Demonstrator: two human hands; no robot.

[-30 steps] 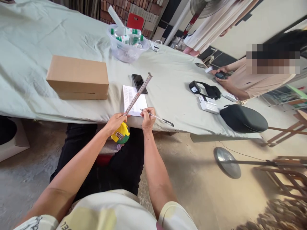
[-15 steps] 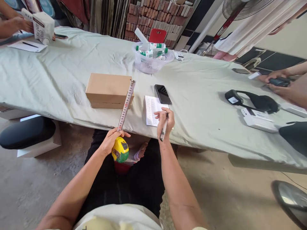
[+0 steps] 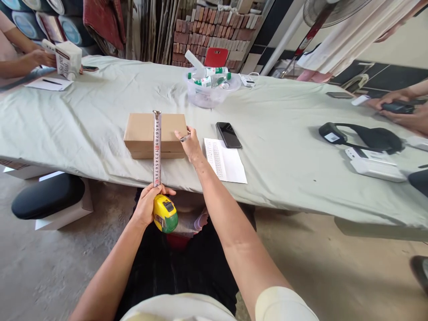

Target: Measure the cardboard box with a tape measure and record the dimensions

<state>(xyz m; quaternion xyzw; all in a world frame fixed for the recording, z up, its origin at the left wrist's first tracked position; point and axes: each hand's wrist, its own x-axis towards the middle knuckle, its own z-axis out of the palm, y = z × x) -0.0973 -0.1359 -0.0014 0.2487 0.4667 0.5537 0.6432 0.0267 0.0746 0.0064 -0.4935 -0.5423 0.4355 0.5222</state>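
My left hand (image 3: 150, 203) is closed on a yellow and green tape measure (image 3: 165, 214) just off the table's front edge. Its metal blade (image 3: 157, 154) is pulled out and reaches forward over a closed brown cardboard box (image 3: 140, 127), with the hooked tip above the box top. My right hand (image 3: 191, 145) is at the box's right end, fingers curled, a pen (image 3: 185, 137) held between them. To the right of that hand lies a white sheet with handwritten columns of figures (image 3: 230, 165), and a black phone (image 3: 229, 134) rests at its upper edge.
A clear plastic basin (image 3: 200, 98) of green-capped bottles stands at the back. On the right lie a black headset-like strap (image 3: 368, 139) and a white device (image 3: 374, 165); another person's hands (image 3: 401, 104) hold a dark object. At far left, another person's hand (image 3: 43, 58) holds a white box (image 3: 68, 60).
My right hand has moved left from the paper to the box's right end, still holding the pen. The tape blade has swung left from the box's right edge to across its middle.
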